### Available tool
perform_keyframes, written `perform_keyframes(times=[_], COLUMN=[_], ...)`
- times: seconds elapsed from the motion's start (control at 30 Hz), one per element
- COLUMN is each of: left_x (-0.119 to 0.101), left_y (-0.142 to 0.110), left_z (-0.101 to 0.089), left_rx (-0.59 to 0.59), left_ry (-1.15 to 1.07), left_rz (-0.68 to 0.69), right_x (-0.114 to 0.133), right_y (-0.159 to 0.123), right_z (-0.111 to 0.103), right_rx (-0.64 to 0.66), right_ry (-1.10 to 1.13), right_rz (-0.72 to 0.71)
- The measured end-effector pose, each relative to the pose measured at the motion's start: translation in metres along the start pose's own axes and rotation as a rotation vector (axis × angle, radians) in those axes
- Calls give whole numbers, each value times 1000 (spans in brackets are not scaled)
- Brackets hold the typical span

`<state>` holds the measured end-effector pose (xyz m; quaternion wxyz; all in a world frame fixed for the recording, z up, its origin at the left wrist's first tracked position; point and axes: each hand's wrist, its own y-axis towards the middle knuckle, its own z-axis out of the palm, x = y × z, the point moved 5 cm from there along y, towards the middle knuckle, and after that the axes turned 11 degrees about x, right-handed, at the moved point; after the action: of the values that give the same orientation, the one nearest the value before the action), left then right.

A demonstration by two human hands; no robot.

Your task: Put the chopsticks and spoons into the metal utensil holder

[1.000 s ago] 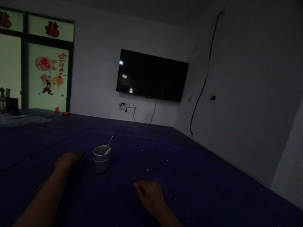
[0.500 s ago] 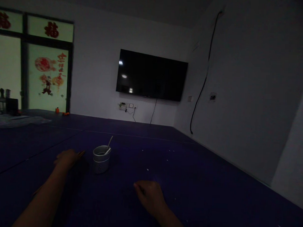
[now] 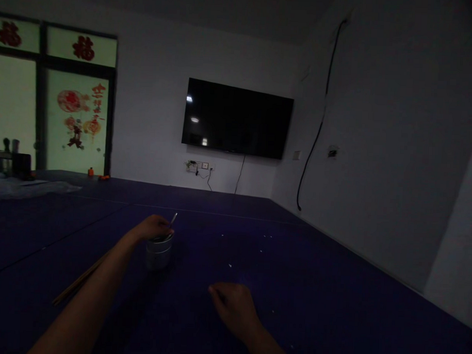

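Observation:
A grey metal cup (image 3: 159,254) stands on the dark blue-purple tabletop (image 3: 192,310). From its mouth sticks up a thin, light handle (image 3: 173,219); its lower end is hidden. Over the cup's rim, my left hand (image 3: 153,228) has its fingers bent down together into the opening, right by the handle. What they grip, if anything, is hidden. Under my left forearm lies a bundle of thin wooden sticks like chopsticks (image 3: 79,280), partly covered. To the right of the cup, my right hand (image 3: 234,307) rests on the table, curled into a loose fist with nothing visible in it.
Small white scraps (image 3: 230,265) are scattered on the table to the right. Clear plastic sheeting (image 3: 30,188), a dark box-like object (image 3: 21,165) and small orange items (image 3: 90,172) sit at the far left. A television (image 3: 238,120) hangs on the back wall.
My left hand has left the wooden sticks, which stay on the table, and moved right to the cup's mouth. The cup and my right hand have kept their places.

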<state>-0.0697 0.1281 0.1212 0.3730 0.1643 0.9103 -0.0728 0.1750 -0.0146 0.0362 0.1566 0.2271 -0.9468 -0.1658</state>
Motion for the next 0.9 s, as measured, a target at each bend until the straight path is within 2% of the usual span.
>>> perform_keyframes(times=[0.2, 0.37, 0.47, 0.6, 0.9], left_x=[1, -4, -8, -6, 8], left_y=[-3, -18, -25, -19, 1], left_z=[-5, -7, -6, -1, 0], left_rx=[91, 234, 268, 223, -27], left_ry=[5, -15, -30, 8, -3], left_rz=[27, 121, 132, 75, -24], right_x=[3, 0, -2, -3, -2], right_y=[1, 1, 1, 1, 1], right_z=[1, 2, 3, 2, 1], right_rx=[21, 32, 32, 25, 12], right_ry=[-24, -26, -26, -23, -47], right_rz=[6, 14, 11, 11, 11])
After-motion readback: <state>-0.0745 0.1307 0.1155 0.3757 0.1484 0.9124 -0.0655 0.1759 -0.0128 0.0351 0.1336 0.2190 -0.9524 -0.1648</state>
